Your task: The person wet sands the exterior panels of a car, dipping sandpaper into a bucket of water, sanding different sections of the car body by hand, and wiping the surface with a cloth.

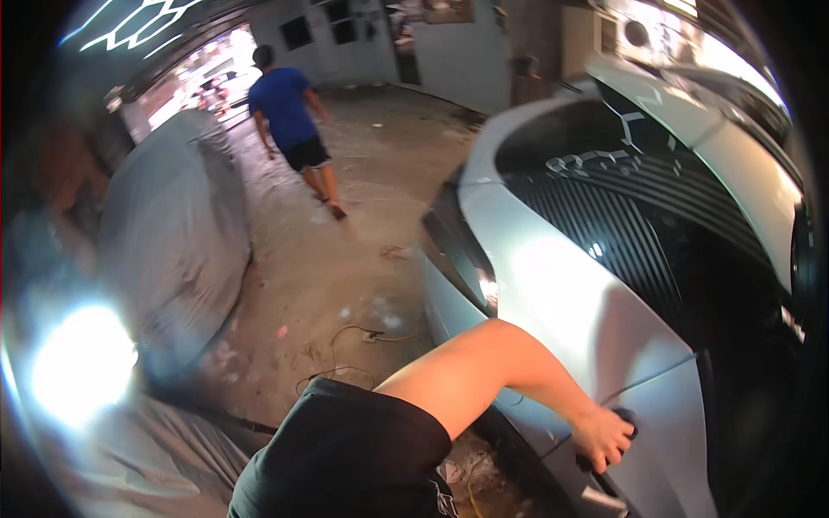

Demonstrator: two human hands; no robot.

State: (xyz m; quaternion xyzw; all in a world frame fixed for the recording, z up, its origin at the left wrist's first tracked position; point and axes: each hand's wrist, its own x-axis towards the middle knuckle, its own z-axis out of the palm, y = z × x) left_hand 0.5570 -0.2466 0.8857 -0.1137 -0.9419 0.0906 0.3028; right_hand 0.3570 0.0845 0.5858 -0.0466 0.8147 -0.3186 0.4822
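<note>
My left hand (602,438) reaches across from a black sleeve with the elbow bent. Its fingers are curled round a small black object (628,421), pressed against the silver car panel (669,432). The fingers cover most of this object, so its kind does not show. Just below the hand, a pale strip (603,497) lies along a dark part of the car. A panel seam runs just above the hand towards the dark glass (596,198). My right hand is out of view.
A covered vehicle (186,233) stands at the left. A person in a blue shirt (285,104) walks on the concrete floor. A yellowish cable (337,345) lies near the car. A bright lamp (85,367) glares at lower left. A white raised panel (708,129) is at upper right.
</note>
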